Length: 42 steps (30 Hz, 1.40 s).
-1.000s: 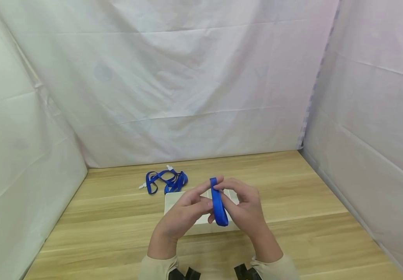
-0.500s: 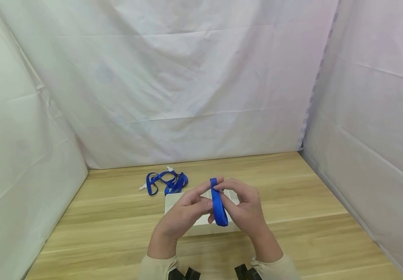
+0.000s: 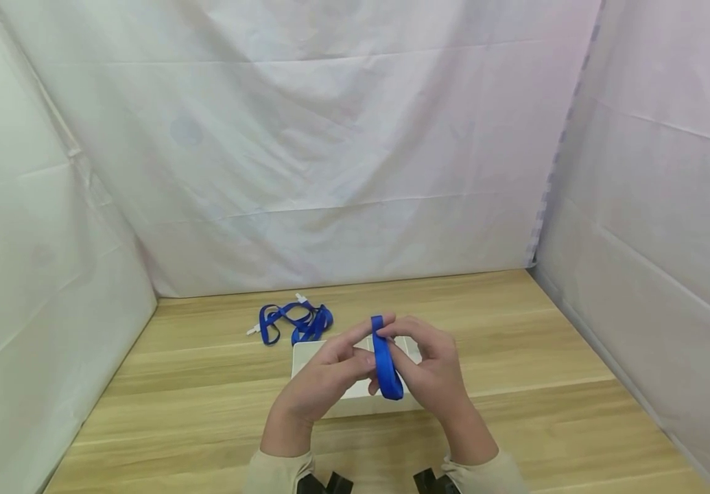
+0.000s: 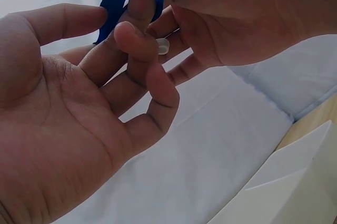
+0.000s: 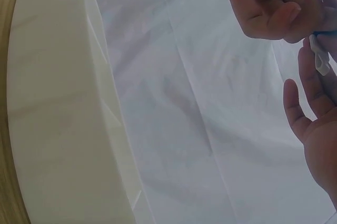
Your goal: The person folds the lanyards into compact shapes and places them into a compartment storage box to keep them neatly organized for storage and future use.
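A blue lanyard [image 3: 385, 367], wound into a flat loop, hangs between both hands above a white box. My left hand [image 3: 324, 377] holds it, with fingers running through the loop and the thumb against the band. From the other side my right hand [image 3: 433, 363] pinches the band near its upper end. In the left wrist view the blue band [image 4: 111, 10] wraps round a left finger. A white plastic clip [image 5: 319, 58] shows between the hands in the right wrist view. Part of the band is hidden behind fingers.
Behind the white box [image 3: 370, 407], to its left, lies a tangle of blue lanyards [image 3: 313, 324] with white clips [image 3: 252, 330]. Inner dividers show in the box's top. White cloth walls [image 3: 342, 151] enclose the wooden table [image 3: 206, 391] at the back and sides.
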Motion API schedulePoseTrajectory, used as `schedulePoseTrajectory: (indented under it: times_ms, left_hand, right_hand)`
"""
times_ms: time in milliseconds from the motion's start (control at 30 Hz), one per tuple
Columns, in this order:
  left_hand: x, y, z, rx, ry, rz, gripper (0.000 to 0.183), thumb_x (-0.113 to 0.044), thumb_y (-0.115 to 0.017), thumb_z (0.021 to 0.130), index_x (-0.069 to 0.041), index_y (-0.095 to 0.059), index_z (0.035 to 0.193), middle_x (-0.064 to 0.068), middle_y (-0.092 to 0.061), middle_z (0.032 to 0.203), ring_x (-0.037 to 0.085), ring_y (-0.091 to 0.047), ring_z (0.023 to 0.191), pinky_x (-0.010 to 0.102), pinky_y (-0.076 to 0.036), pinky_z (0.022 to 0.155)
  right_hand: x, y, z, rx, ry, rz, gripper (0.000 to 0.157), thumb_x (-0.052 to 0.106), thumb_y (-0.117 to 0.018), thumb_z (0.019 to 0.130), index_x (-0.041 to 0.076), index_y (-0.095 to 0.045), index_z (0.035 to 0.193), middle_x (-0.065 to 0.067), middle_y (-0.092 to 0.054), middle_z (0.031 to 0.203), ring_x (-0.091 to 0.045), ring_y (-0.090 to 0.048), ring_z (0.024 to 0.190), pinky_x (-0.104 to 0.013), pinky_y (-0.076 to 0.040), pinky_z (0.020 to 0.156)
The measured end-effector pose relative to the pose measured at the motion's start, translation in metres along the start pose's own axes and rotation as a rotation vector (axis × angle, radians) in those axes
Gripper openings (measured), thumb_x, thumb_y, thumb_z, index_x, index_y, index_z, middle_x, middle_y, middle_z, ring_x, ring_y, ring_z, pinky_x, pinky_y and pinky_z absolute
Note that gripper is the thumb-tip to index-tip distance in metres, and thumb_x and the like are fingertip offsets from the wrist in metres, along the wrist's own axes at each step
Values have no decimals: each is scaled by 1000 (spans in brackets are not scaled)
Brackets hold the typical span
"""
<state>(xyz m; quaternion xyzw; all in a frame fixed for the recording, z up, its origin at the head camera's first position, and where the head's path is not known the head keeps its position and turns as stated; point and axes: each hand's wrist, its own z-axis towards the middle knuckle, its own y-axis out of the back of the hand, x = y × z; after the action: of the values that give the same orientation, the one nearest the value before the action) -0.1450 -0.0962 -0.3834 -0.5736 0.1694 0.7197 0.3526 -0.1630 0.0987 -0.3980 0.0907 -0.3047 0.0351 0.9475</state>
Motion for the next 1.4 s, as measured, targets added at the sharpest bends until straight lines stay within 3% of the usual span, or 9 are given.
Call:
schedulePoseTrajectory:
  times_ms: [767, 1400]
  left_hand:
    - [4, -1, 0, -20, 16, 8, 56, -11, -48, 112, -2, -32, 165, -14, -74, 92, 6, -62, 77, 24, -51, 81]
    - [4, 0, -3, -30, 14, 6, 55, -10, -48, 112, -3, -33, 164, -13, -74, 97, 7, -63, 78, 25, -52, 83]
  right_hand:
    - [-2, 0, -5, -2, -25, -2, 31, -25, -67, 86, 0, -74, 105, -19, -76, 98, -11, -72, 100, -20, -58, 95]
    - [-2, -3, -5, -3, -16, 10, 31, -26, -66, 86, -2, -73, 104, -19, -74, 96, -12, -70, 95, -20, -57, 94]
